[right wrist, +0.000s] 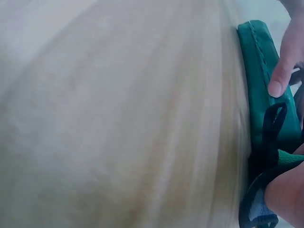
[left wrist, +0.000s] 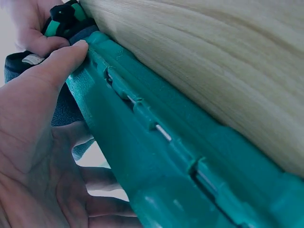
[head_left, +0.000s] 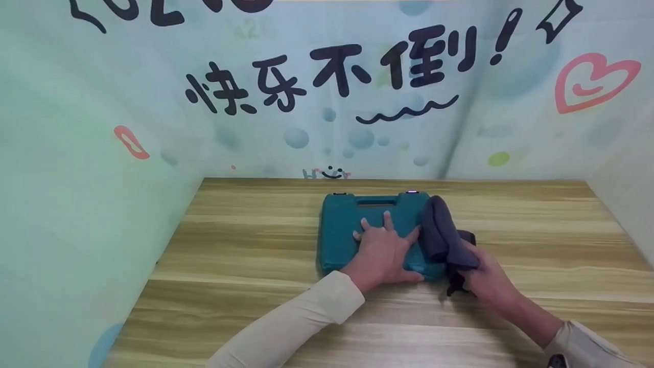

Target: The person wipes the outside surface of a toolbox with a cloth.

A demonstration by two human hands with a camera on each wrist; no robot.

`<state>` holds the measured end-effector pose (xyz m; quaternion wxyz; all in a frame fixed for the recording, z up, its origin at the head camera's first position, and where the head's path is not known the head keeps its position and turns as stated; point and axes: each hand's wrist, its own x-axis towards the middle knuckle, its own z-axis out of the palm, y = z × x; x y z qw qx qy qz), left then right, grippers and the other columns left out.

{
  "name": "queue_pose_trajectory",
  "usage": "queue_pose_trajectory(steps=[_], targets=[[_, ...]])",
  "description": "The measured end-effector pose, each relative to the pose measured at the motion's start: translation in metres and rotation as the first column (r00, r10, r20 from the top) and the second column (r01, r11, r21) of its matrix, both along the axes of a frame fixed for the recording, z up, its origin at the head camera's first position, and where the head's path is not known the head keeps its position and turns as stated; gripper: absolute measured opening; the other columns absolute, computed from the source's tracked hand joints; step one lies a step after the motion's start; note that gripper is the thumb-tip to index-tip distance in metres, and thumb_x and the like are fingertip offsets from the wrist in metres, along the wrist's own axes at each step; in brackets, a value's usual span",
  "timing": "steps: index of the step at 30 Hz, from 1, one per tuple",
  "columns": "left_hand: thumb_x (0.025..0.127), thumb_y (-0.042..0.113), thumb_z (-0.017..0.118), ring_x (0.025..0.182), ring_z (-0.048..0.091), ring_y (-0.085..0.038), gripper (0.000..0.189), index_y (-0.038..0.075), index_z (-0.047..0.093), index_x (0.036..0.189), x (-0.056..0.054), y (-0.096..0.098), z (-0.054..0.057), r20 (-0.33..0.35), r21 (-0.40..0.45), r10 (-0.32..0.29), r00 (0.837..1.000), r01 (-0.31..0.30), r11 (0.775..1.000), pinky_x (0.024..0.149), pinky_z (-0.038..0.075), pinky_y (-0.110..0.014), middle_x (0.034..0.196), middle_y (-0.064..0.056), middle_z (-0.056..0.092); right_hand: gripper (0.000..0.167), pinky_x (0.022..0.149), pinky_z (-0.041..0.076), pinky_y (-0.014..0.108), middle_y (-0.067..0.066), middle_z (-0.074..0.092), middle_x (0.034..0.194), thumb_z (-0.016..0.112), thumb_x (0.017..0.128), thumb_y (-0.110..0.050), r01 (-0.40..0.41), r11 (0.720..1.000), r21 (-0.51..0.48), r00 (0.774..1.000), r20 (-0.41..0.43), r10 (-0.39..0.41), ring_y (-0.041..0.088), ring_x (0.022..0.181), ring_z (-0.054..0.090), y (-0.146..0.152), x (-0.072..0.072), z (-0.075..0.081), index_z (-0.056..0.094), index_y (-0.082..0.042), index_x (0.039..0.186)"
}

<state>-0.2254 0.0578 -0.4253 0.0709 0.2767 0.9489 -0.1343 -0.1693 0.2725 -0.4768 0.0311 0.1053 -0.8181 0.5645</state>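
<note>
Teal case (head_left: 337, 243) lies long side crosswise, handle (head_left: 377, 198) farthest; left hand (head_left: 380, 253) splays on it; right hand (head_left: 485, 276) grips dark cloth (head_left: 440, 230).

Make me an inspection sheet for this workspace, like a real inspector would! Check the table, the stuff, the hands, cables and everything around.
Surface: table with streaky wood grain.
Job's things: green case, closed, handle on the far side; dark fabric item in front of its right part in the head view, contact unclear.
Clutter: nothing seen.
Hands: left hand rests on the case, fingers spread; right hand grips the fabric item.
Cables: nothing seen.
Surroundings: pale backdrop behind the table, printed with black writing and coloured shapes.
</note>
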Motion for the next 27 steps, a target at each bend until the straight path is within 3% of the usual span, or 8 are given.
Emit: queue_pose_trajectory(steps=[7,10,16,23,27], targets=[[0.079,0.089,0.048,0.131,0.043,-0.057,0.098,0.045,0.018,0.162,0.000,0.000,0.001,0.008,0.017,0.013,1.000,-0.013,1.000,0.085,0.051,-0.061,0.162,-0.021,0.027,0.058,0.099,0.035,0.019,0.019,0.052,0.144,0.045,0.093,0.014,0.032,0.999,0.011,0.995,0.093,-0.033,0.022,0.126,0.044,0.001,-0.021,0.006,0.050,0.000,0.149],[0.079,0.088,0.050,0.132,0.041,-0.057,0.097,0.046,0.018,0.161,0.001,0.000,0.002,0.021,0.033,0.023,1.000,-0.024,0.999,0.087,0.051,-0.061,0.162,-0.020,0.027,0.057,0.098,0.036,0.021,0.019,0.052,0.142,0.044,0.093,0.013,0.029,0.999,-0.019,0.994,0.109,-0.026,0.024,0.122,0.045,0.001,-0.033,0.008,0.050,0.002,0.148],[0.079,0.087,0.051,0.133,0.040,-0.058,0.097,0.048,0.016,0.161,0.000,0.000,0.003,0.034,0.055,0.030,0.999,-0.032,0.998,0.089,0.049,-0.063,0.162,-0.021,0.026,0.053,0.086,0.040,0.026,0.017,0.057,0.122,0.043,0.091,0.012,0.028,0.998,-0.065,0.992,0.126,-0.020,0.026,0.102,0.049,0.002,-0.053,0.011,0.054,0.006,0.142],[0.081,0.085,0.053,0.136,0.038,-0.055,0.096,0.049,0.014,0.161,-0.001,-0.003,0.007,0.070,0.051,0.023,0.997,-0.026,0.998,0.091,0.048,-0.063,0.164,-0.020,0.023,0.034,0.063,0.041,0.030,0.012,0.049,0.088,0.045,0.088,0.011,0.050,0.996,-0.069,0.989,0.145,-0.040,0.025,0.076,0.050,0.002,-0.073,0.013,0.059,0.007,0.119],[0.083,0.083,0.054,0.137,0.036,-0.056,0.094,0.050,0.012,0.161,0.000,-0.004,0.009,0.090,0.042,0.023,0.996,-0.027,0.999,0.093,0.047,-0.063,0.165,-0.018,0.021,0.029,0.062,0.041,0.031,0.011,0.049,0.087,0.046,0.087,0.011,0.045,0.996,-0.073,0.986,0.161,-0.033,0.024,0.075,0.050,0.004,-0.083,0.015,0.057,0.005,0.114]])
